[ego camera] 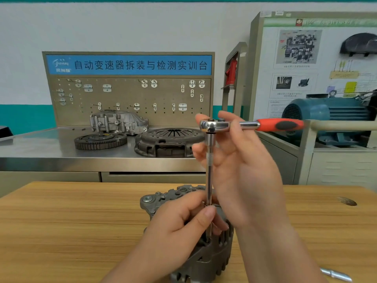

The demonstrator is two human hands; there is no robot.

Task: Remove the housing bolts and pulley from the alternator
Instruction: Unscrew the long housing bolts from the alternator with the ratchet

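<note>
The grey cast-metal alternator (206, 260) sits on the wooden surface (61, 221), directly beneath both hands. A chrome extension bar (209, 174) stands vertical into its housing. The left hand (179, 223) pinches the bar's lower end. The right hand (244, 170) curls round the head of the red-handled chrome ratchet (216, 125) on top, its handle pointing right.

Left hand (179, 223) hides the extension bar (209, 176)'s lower end

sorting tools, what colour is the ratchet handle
The ratchet handle is orange-red with a black inset; head view.
</note>
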